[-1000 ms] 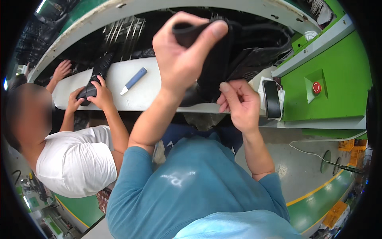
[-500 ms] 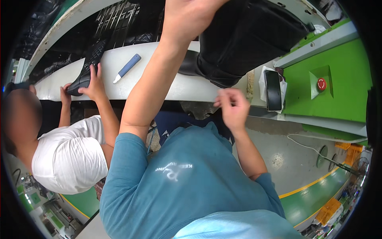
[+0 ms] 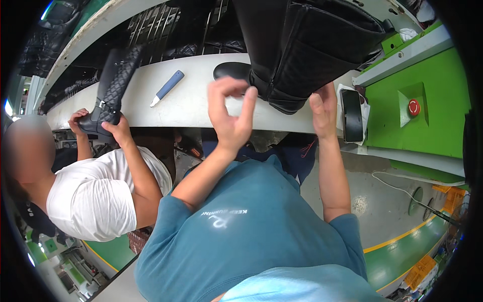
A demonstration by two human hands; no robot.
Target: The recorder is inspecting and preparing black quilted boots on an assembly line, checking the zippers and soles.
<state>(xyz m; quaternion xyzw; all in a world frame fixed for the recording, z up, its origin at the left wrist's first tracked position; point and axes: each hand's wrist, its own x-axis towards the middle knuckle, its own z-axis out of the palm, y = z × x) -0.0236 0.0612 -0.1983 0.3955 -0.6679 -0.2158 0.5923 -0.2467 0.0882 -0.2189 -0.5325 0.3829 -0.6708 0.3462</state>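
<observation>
A tall black boot [image 3: 312, 45] stands upright on the white worktable [image 3: 176, 113], its toe to the left. My left hand [image 3: 232, 110] is open beside the boot's foot, thumb and fingers apart with nothing between them. On the boot's right side, my right hand [image 3: 324, 113] is raised close to the heel and lower shaft. Its thumb stands away from the fingers, and the boot partly hides the fingertips. A blue pen-like tool with a white tip [image 3: 167, 88] lies on the table to the left.
At left, a person in a white shirt [image 3: 90, 201] holds a black quilted boot with a buckle [image 3: 108, 98]. More black boots [image 3: 221, 46] lie beyond the table. At right are a black phone [image 3: 352, 116] and a green machine panel with a red button [image 3: 413, 106].
My left hand has come down from the boot's upper part to beside its foot. My right hand has moved up and right to the heel side. The other person's boot is more upright.
</observation>
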